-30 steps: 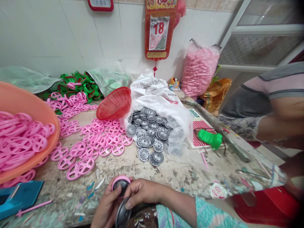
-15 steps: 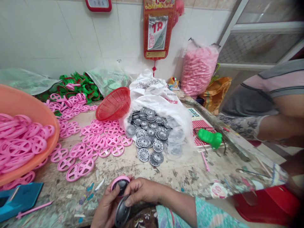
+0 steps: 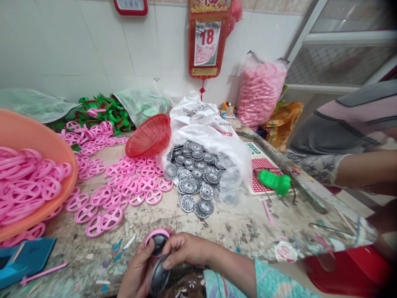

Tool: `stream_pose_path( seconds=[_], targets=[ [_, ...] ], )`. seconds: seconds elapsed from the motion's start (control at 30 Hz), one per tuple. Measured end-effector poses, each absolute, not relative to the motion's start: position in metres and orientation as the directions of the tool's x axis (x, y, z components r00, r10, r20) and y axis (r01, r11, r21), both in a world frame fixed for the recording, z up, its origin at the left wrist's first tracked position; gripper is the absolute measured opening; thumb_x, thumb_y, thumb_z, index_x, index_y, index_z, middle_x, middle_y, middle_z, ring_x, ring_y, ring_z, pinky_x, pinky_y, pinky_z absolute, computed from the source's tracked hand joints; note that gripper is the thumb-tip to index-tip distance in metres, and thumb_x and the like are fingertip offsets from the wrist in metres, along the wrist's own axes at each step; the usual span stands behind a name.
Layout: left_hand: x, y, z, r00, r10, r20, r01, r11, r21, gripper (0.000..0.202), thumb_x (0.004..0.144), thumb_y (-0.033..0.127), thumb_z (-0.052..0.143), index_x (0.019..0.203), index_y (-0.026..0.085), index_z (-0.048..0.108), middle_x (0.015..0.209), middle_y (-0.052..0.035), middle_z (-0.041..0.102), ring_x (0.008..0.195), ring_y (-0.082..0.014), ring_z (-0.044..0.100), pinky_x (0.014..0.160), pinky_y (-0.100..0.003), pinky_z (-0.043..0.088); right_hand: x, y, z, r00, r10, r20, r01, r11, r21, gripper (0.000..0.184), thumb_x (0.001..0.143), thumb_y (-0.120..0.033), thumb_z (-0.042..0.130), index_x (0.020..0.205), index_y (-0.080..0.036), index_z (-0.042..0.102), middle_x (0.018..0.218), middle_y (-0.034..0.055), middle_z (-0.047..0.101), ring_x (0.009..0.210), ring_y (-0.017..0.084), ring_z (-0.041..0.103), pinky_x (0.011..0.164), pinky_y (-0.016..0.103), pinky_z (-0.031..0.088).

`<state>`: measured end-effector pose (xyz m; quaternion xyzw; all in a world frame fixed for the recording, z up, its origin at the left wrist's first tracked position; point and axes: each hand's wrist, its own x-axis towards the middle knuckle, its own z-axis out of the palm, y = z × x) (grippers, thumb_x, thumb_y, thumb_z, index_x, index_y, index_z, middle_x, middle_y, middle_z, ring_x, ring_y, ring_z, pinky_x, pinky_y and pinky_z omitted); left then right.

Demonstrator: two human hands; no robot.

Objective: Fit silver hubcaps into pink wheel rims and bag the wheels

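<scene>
At the near edge of the table my left hand (image 3: pixel 136 273) is closed around a pink wheel with a grey disc in it (image 3: pixel 158 241). My right hand (image 3: pixel 182 249) pinches the same wheel from the right, its fingers closed. A second grey disc (image 3: pixel 159 276) stands on edge between my hands, just below the wheel. Loose pink wheels (image 3: pixel 124 186) are spread over the table beyond my hands. Grey metal discs (image 3: pixel 194 174) spill from an open white bag (image 3: pixel 214 132).
An orange basin (image 3: pixel 40 145) full of pink wheels stands at the left, a red basket (image 3: pixel 149 135) behind the wheels, a blue tool (image 3: pixel 25 258) at the near left. A green plastic part (image 3: pixel 275 181) lies on a red card. Another person's arm (image 3: pixel 366 171) is at the right.
My hands and the wheel stay in nearly the same place. The other person's arm at the right has shifted a little lower.
</scene>
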<state>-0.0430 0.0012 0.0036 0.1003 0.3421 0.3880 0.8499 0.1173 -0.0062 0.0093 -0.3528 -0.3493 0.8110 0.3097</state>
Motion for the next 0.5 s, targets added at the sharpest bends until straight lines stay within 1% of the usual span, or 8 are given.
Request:
stream_pose_path(
  seconds=[0.1,0.2,0.33,0.5],
  targets=[
    [-0.0411,0.0011,0.0099,0.435,0.747,-0.502,-0.601,0.656,0.456,0.025,0.071,0.018,0.072,0.095,0.017,0.070,0.096,-0.0099,0.073,0.098,-0.0287,0.065,0.087,-0.039,0.053,0.1167,-0.0056,0.0050,-0.574,0.742,-0.345,-0.241,-0.556,-0.796,0.039,0.043,-0.033,0.088,0.071,-0.013,0.069,0.062,-0.0046,0.064,0.055,0.005,0.054,0.063,0.021,0.040],
    [-0.0403,0.0012,0.0114,0.449,0.737,-0.505,-0.617,0.664,0.422,0.026,0.069,0.019,0.073,0.095,0.018,0.070,0.099,-0.0093,0.073,0.102,-0.0294,0.064,0.089,-0.039,0.052,0.1171,-0.0051,0.0014,-0.582,0.737,-0.343,-0.216,-0.547,-0.809,0.040,0.044,-0.033,0.087,0.073,-0.013,0.070,0.064,-0.0039,0.064,0.057,0.006,0.055,0.065,0.021,0.041],
    [-0.0405,0.0016,0.0068,0.477,0.725,-0.496,-0.641,0.674,0.369,0.025,0.073,0.017,0.069,0.098,0.018,0.069,0.105,-0.0101,0.072,0.109,-0.0300,0.060,0.093,-0.042,0.049,0.1180,-0.0055,0.0000,-0.584,0.730,-0.355,-0.174,-0.539,-0.824,0.040,0.044,-0.032,0.088,0.075,-0.014,0.071,0.066,-0.0039,0.065,0.058,0.006,0.055,0.067,0.022,0.042],
    [-0.0398,0.0026,0.0016,0.478,0.734,-0.483,-0.647,0.666,0.372,0.025,0.079,0.018,0.063,0.104,0.019,0.067,0.105,-0.0097,0.071,0.108,-0.0285,0.061,0.094,-0.041,0.049,0.1170,-0.0055,0.0000,-0.561,0.743,-0.363,-0.193,-0.545,-0.816,0.041,0.041,-0.034,0.088,0.072,-0.014,0.071,0.064,-0.0042,0.064,0.057,0.005,0.054,0.066,0.022,0.042]
  ],
)
